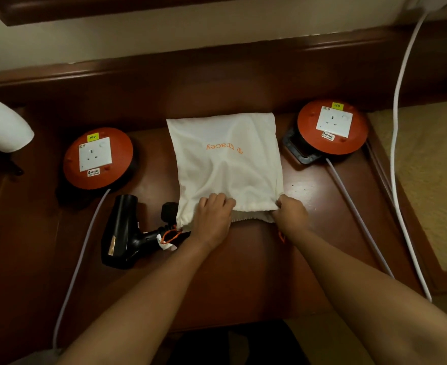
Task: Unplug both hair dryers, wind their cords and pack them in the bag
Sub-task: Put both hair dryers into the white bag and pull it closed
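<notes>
Here, bag (227, 164) mouth gripped between both hands, dryer (123, 233) left.

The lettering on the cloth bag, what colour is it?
Orange, on the cream bag; the head view shows it clearly.

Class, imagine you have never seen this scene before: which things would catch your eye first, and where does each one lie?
First the white drawstring bag with orange lettering, flat in the middle of the dark wooden table, its near opening gripped by the left hand and right hand. Next, two orange cable reels with white sockets flank it, one left, one right. A black hair dryer lies at the bag's near left corner.
</notes>
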`<state>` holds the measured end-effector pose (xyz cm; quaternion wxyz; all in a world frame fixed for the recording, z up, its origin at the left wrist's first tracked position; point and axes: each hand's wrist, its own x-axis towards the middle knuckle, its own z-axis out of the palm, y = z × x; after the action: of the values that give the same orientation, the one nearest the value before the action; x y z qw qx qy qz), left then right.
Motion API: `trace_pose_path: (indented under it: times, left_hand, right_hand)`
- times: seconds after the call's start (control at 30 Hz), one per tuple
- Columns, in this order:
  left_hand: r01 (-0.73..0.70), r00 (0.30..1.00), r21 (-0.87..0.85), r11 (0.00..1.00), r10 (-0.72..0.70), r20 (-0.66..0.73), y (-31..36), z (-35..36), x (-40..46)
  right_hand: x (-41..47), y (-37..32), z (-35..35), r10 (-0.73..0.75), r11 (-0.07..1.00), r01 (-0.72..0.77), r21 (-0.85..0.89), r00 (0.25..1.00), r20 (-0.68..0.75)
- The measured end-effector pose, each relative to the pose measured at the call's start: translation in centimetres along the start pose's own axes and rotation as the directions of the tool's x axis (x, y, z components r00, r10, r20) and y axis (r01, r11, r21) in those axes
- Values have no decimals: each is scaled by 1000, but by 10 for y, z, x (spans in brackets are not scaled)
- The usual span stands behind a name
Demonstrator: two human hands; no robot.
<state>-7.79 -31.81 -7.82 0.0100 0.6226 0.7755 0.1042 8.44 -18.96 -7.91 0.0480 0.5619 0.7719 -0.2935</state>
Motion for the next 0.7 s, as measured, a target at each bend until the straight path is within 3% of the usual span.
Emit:
trace_pose_path:
  times: [0.1, 0.2, 0.3, 0.4, 0.5, 0.7]
  left_hand:
    - [50, 999, 31, 998, -50, -6, -4, -2, -3]
    - [77, 997, 65, 995, -76, -23, -10, -3, -9]
    - [122, 992, 124, 985, -122, -6, -14, -3, -14]
    - [150, 986, 186, 971, -161, 47, -16, -4, -17]
    - [200, 971, 227, 953, -224, 87, -19, -1, -19]
    - [223, 936, 186, 957, -264, 233, -21, 0, -23]
  right_hand:
    - [-6, 5, 0, -51, 999, 51, 14, 999, 7]
    - [-20, 11, 2, -172, 982, 168, -82, 984, -43]
    - [-29, 12, 8, -332, 937, 309, -164, 933, -138]
    - [-21, 3, 14, -430, 890, 399, -222, 895, -116]
    - [-3, -12, 12, -402, 893, 371, -256, 912, -83]
    - [12, -10, 5, -335, 933, 322, -162, 940, -60]
